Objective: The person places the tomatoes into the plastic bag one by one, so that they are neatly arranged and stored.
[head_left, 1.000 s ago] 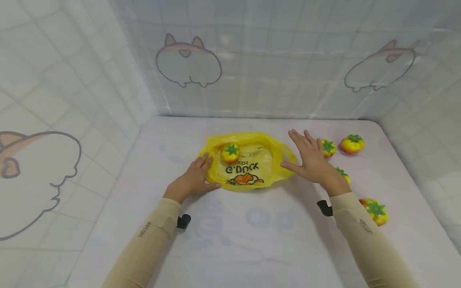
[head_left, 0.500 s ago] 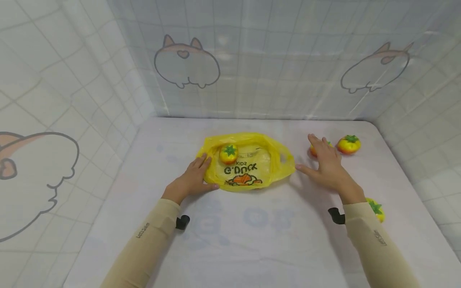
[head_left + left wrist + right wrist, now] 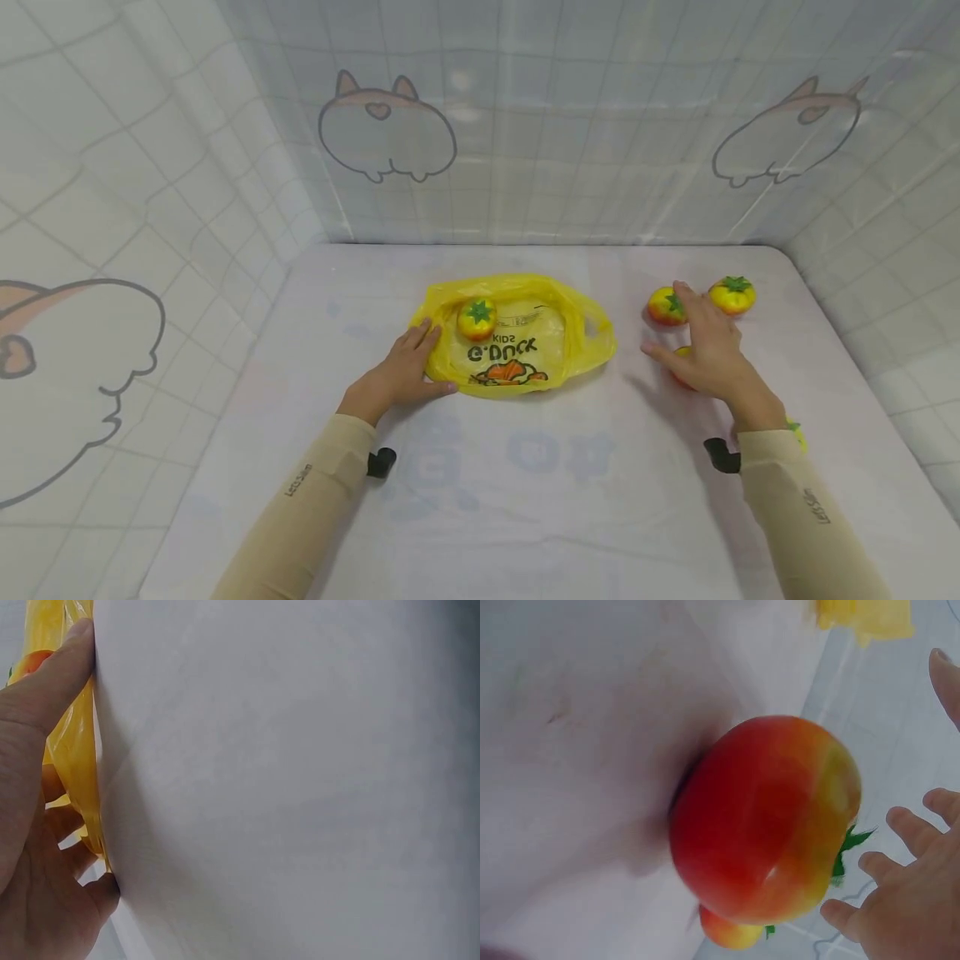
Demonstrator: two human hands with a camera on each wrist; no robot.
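Note:
A yellow plastic bag (image 3: 495, 287) lies mouth-up on the table, a toy tomato (image 3: 477, 322) inside its left part. My left hand (image 3: 401, 371) rests at the bag's left side, fingers spread over the edge. In the left wrist view its thumb (image 3: 64, 671) and fingertips touch the yellow film. Off to the right, my right hand (image 3: 716, 354) hovers with fingers extended over another red-and-yellow toy tomato (image 3: 765, 817), partly hidden beneath it in the head view. The hand's fingers are apart from this fruit in the right wrist view.
Behind the right hand sit two more toy tomatoes, one nearer the bag (image 3: 664, 307) and one farther right (image 3: 732, 296). Another tomato (image 3: 798, 435) is mostly hidden by the right forearm. Tiled-pattern walls (image 3: 555, 125) enclose the white table (image 3: 525, 508) at back and sides.
My right hand has moved right from the bag's right end to above a tomato, uncovering the tomato behind it. The left hand and the bag have stayed in place.

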